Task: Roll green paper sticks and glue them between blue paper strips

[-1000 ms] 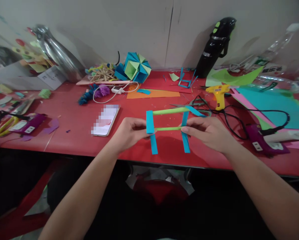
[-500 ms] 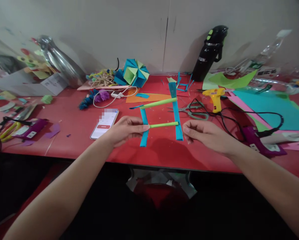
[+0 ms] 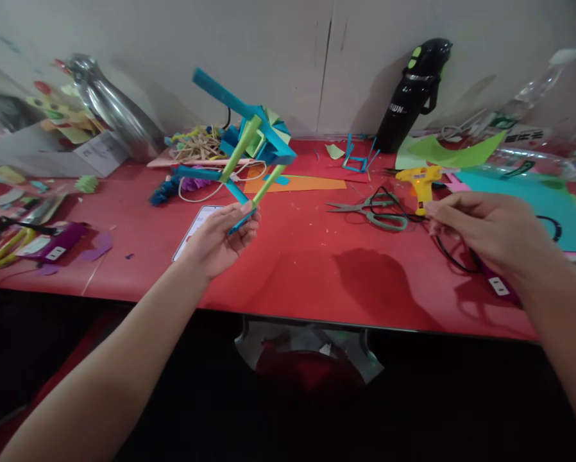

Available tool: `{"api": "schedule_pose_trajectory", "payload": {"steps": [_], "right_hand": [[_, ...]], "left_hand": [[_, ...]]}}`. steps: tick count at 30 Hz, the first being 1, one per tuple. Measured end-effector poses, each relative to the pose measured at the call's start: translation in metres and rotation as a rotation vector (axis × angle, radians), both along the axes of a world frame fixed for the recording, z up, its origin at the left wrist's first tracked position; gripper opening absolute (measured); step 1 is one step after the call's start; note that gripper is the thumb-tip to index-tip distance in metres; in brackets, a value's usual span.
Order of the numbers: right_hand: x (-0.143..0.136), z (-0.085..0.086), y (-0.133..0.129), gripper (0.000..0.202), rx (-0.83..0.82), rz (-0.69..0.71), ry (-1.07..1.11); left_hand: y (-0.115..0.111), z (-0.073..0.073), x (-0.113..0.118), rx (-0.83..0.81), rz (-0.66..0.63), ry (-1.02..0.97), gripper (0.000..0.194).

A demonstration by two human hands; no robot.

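A frame of blue and green paper strips (image 3: 237,151) is pinched at its lower end in my left hand (image 3: 220,239), raised above the table and tilted. Part of it overlaps a blue and green folded paper ball behind it. My right hand (image 3: 490,224) is at the right with its fingers curled, close to the handle of the yellow glue gun (image 3: 420,185); whether anything is between the fingertips cannot be made out. Grey-green scissors (image 3: 387,219) lie left of the glue gun. A small blue strip frame (image 3: 355,163) stands further back.
The red table (image 3: 307,269) holds a phone (image 3: 194,228) partly behind my left hand, orange paper (image 3: 312,183), and purple power strips (image 3: 59,244) at both sides. A black bottle (image 3: 410,96), a steel jug (image 3: 117,112) and a white box (image 3: 102,157) stand at the back.
My left hand has lifted and turned the strip frame up and to the left. My right hand has moved right, from beside the frame to the glue gun's handle.
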State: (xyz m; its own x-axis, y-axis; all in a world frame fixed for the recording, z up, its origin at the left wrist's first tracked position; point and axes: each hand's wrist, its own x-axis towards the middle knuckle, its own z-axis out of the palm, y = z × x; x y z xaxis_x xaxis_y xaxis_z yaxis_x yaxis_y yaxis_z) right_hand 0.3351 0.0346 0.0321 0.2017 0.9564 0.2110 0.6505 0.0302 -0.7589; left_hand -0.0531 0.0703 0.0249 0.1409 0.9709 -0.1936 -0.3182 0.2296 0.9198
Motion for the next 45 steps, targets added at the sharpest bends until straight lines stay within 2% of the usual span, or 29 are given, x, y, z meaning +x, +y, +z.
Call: {"api": "schedule_pose_trajectory", "payload": {"steps": [2, 4, 10, 12, 14, 16, 17, 20, 22, 25, 30, 40, 45], "right_hand": [[0.007, -0.001, 0.002, 0.032, -0.033, -0.052, 0.033], [0.007, -0.003, 0.003, 0.033, -0.106, -0.031, 0.017], [-0.017, -0.021, 0.007, 0.049, -0.14, 0.053, -0.147], [-0.024, -0.031, 0.009, 0.042, -0.082, 0.122, -0.213], [-0.03, -0.037, 0.011, 0.03, 0.089, 0.203, -0.212], [-0.037, -0.037, 0.009, 0.024, 0.198, 0.245, -0.175], [-0.041, -0.035, 0.006, 0.022, 0.193, 0.262, -0.147], [-0.052, -0.026, -0.007, 0.023, -0.021, 0.396, -0.007], [-0.06, -0.022, -0.017, 0.032, -0.211, 0.485, 0.169], [-0.071, -0.021, -0.026, 0.038, -0.375, 0.523, 0.456], [-0.083, -0.022, -0.032, 0.028, -0.429, 0.527, 0.539], [-0.082, -0.024, -0.032, 0.028, -0.452, 0.55, 0.651], [-0.085, -0.021, -0.034, 0.027, -0.438, 0.502, 0.543]], "left_hand": [[0.0, 0.001, -0.003, -0.007, 0.036, -0.032, 0.012], [-0.001, 0.0, -0.004, -0.032, 0.04, -0.045, 0.013], [-0.01, -0.012, 0.009, -0.061, -0.021, 0.047, 0.019], [-0.014, -0.016, 0.014, -0.054, -0.054, 0.08, 0.02], [-0.018, -0.019, 0.019, -0.043, -0.114, 0.104, 0.021], [-0.022, -0.02, 0.022, -0.042, -0.174, 0.136, 0.021], [-0.024, -0.02, 0.024, -0.042, -0.198, 0.155, 0.021], [-0.03, -0.021, 0.027, -0.03, -0.253, 0.229, 0.023], [-0.034, -0.021, 0.028, -0.005, -0.287, 0.289, 0.023], [-0.037, -0.022, 0.029, 0.035, -0.338, 0.35, 0.024], [-0.039, -0.021, 0.03, 0.049, -0.394, 0.403, 0.026], [-0.039, -0.018, 0.033, 0.073, -0.38, 0.419, 0.025], [-0.042, -0.012, 0.036, 0.068, -0.387, 0.435, 0.024]]}}
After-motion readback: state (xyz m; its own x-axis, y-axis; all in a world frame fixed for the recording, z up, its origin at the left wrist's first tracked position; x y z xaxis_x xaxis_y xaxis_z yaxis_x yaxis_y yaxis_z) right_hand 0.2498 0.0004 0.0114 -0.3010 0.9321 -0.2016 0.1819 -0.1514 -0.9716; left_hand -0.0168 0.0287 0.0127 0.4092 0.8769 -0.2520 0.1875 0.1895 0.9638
